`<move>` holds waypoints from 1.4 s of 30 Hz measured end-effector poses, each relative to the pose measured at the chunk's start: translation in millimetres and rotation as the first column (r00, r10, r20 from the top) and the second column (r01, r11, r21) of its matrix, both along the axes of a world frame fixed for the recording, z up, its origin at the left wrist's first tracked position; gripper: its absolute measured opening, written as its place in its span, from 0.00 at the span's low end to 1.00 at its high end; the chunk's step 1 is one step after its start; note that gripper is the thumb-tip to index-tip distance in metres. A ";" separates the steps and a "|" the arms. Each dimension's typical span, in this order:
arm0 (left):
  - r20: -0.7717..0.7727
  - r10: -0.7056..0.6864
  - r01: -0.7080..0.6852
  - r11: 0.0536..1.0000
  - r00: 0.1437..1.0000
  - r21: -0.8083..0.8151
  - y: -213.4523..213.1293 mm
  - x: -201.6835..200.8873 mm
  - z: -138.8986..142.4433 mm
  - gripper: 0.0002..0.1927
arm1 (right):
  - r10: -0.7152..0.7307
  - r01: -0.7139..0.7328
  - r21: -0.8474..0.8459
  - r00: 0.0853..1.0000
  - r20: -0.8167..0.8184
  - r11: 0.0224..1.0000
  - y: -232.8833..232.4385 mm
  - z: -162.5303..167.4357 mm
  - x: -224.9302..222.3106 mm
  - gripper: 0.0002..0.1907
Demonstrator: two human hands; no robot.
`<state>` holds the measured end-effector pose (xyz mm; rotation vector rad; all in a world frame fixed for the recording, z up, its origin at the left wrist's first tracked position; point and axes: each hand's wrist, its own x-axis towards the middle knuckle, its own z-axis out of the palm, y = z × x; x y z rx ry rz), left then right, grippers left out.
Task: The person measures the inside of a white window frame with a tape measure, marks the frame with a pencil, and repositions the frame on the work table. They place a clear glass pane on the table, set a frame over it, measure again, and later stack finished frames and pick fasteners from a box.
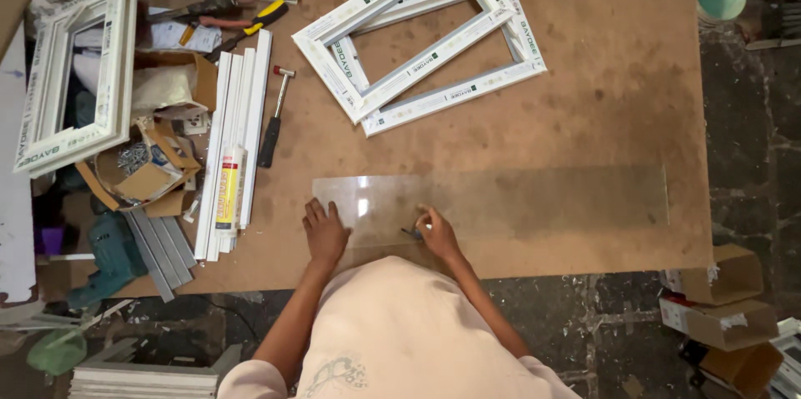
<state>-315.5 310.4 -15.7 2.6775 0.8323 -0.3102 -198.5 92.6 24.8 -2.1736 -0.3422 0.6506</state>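
Left hand (324,232) lies flat, fingers spread, pinning the glass strip (501,203); right hand (438,234) pinches what looks like a cutter (415,230): steady pressure matters.

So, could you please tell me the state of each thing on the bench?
Glass sheet: flat on the bench.
Left hand: flat, pressing the glass.
Right hand: gripping a small tool on the glass.
White frames: stacked, unglazed.
Hammer: lying idle.

Both arms reach forward from the body. The left hand (324,232) lies flat, palm down, fingers together. The right hand (437,234) is curled, fingertips pinched.
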 end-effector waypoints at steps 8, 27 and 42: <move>-0.001 -0.178 0.177 0.976 0.984 0.123 4.1 -13.7 -2.2 0.58 | -0.150 0.175 -0.178 0.978 0.145 0.968 -46.5 -11.9 -11.0 0.20; -0.054 -0.328 0.332 0.914 0.943 0.234 -20.2 -19.9 -25.6 0.57 | -0.275 0.270 0.065 0.955 0.113 0.961 -169.8 -42.5 6.3 0.21; 0.017 -0.184 0.180 0.973 0.983 0.142 -102.6 1.0 -26.6 0.40 | -0.402 0.494 0.453 0.869 -0.290 0.742 -277.6 -54.4 72.5 0.26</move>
